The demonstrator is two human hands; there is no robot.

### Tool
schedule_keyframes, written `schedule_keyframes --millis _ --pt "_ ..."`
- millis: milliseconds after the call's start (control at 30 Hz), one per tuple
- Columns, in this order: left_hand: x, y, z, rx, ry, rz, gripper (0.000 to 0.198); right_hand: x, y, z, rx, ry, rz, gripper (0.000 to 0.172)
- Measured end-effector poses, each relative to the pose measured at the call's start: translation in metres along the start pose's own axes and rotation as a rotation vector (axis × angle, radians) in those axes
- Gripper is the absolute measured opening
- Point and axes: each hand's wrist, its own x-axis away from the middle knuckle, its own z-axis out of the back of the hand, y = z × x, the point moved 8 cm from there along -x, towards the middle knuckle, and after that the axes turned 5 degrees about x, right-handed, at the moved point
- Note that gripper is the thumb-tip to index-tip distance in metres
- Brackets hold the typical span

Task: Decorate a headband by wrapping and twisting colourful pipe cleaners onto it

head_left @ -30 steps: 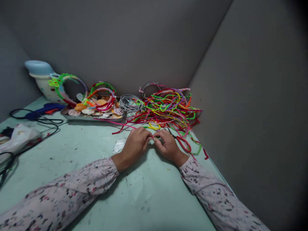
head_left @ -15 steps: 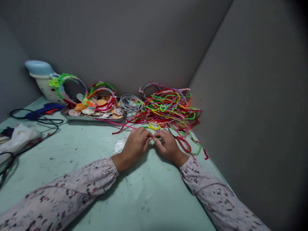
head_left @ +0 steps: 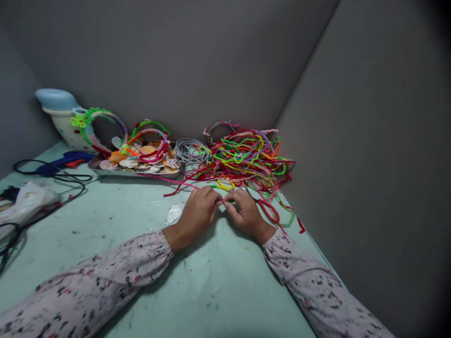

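My left hand [head_left: 198, 212] and my right hand [head_left: 247, 212] meet fingertip to fingertip above the middle of the table, both pinched closed. Between them shows a small bit of pink pipe cleaner [head_left: 223, 200]; its long pink end stretches out to the left behind my left hand. Just beyond my fingers arches a band wrapped in yellow and green [head_left: 225, 186], partly hidden by the hands. Scissors with red handles [head_left: 269, 211] lie right beside my right hand. A crumpled silvery scrap [head_left: 175, 213] is on the table near my left wrist.
A heap of colourful pipe cleaners [head_left: 246, 155] lies at the back, with a coil of grey wire [head_left: 192, 151] beside it. A metal tray [head_left: 141, 175] holds shells and wrapped hoops. Further left are a blue glue gun [head_left: 63, 163], black cable [head_left: 75, 177], plastic bag [head_left: 31, 202] and blue-lidded container [head_left: 66, 124].
Hardly anything differs. Both hands keep their pinch in the same place, with only a tiny shift at the fingertips.
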Motion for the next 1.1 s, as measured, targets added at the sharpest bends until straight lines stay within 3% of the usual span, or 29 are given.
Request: schedule_keyframes --millis 1100 --pt "-0.0017 -0.0001 -0.005 -0.074 -0.067 -0.011 0.019 0.0012 0.0016 -0.0032 0.021 -0.027 0.002 0.007"
